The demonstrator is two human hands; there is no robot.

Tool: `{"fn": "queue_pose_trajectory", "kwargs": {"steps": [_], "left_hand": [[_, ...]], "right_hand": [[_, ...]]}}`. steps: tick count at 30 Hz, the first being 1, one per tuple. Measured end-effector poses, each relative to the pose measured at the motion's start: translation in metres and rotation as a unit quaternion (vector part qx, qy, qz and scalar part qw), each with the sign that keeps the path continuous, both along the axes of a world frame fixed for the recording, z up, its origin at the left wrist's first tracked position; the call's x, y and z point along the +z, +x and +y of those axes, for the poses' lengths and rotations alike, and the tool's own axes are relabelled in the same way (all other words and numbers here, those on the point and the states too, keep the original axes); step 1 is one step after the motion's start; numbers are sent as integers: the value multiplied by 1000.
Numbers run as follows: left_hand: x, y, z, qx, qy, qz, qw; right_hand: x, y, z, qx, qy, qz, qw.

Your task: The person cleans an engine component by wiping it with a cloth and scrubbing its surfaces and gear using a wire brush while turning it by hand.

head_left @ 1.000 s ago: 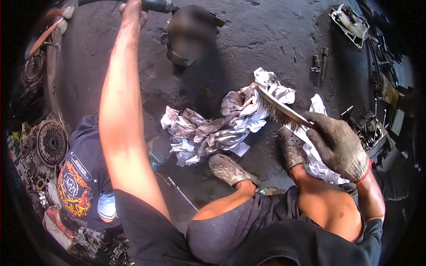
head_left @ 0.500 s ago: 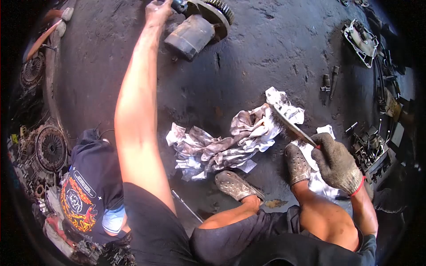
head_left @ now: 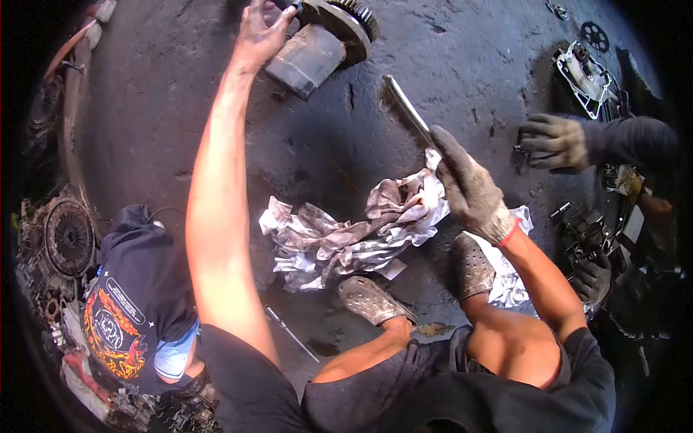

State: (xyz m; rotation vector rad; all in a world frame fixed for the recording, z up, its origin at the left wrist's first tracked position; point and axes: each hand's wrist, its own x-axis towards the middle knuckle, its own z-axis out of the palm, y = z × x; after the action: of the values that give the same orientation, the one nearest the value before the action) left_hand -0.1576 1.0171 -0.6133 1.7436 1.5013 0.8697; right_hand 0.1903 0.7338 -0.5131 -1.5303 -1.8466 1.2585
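Observation:
My bare left hand is at the top edge, its thumb apart from its fingers. It lies against the end of a metal part with a gear and a thick grey cylinder; the fingertips are cut off by the frame. My right hand, in a dirty knitted glove with a red cuff, is closed round a long slim wire brush. The brush points up and left towards the part. A heap of stained white cloth lies on the floor left of the right hand.
A co-worker's gloved hand reaches in from the right with a small metal piece; another gloved hand is below. A metal cover lies upper right. A clutch disc and a person in a printed shirt are left. A steel rod lies near.
My right hand has moved up and left with the brush, past the cloth. My left hand has loosened from its closed hold on the part's end. A co-worker's gloved hands have appeared at right.

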Motion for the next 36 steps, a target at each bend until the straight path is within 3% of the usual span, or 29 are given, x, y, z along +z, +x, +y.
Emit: {"fn": "queue_pose_trajectory", "kwargs": {"steps": [2,3,5,7,8,10,13,15,16,18,21,23,26,29,30,31,33,36], "left_hand": [[7,12,-2,60,148,121,980],[19,21,-3,90,223,180,954],[45,26,3,11,206,244,947],[33,15,40,-41,232,366,901],[13,4,58,-78,182,405,893],[-4,6,60,-55,180,392,901],[-2,13,59,-47,159,423,891],[25,17,56,-96,141,441,881],[12,9,64,-114,204,408,882],[18,7,70,-145,152,408,888],[28,0,73,-171,100,395,897],[31,7,70,-182,80,401,894],[40,5,70,-164,58,434,884],[39,5,72,-172,38,465,868],[34,4,74,-174,25,455,873],[26,1,78,-178,16,445,877],[15,-4,80,-185,64,469,861],[34,7,85,-185,-18,478,859]], "right_hand": [[-12,-7,3,-12,-9,16,1000],[-23,-13,3,-17,68,8,998],[-36,-18,6,-16,109,11,994],[-45,-31,23,-11,116,-29,993],[-50,-41,36,-8,118,-49,992],[-36,-72,91,25,44,-141,989],[-46,-96,128,7,149,-109,983],[-40,-65,84,43,28,-153,987],[-43,-48,60,59,-19,-163,985],[-45,-24,12,42,-98,-166,980],[-45,-28,23,64,-7,-158,985],[-38,-71,90,34,37,-164,985],[-39,-92,108,0,100,-130,986],[-37,-43,33,20,-101,-151,983],[-62,-22,4,1,3,-105,994],[-51,-21,2,-7,-72,-149,986],[-34,-33,36,10,3,-86,996],[-1,-81,118,20,-11,-121,992]]}}
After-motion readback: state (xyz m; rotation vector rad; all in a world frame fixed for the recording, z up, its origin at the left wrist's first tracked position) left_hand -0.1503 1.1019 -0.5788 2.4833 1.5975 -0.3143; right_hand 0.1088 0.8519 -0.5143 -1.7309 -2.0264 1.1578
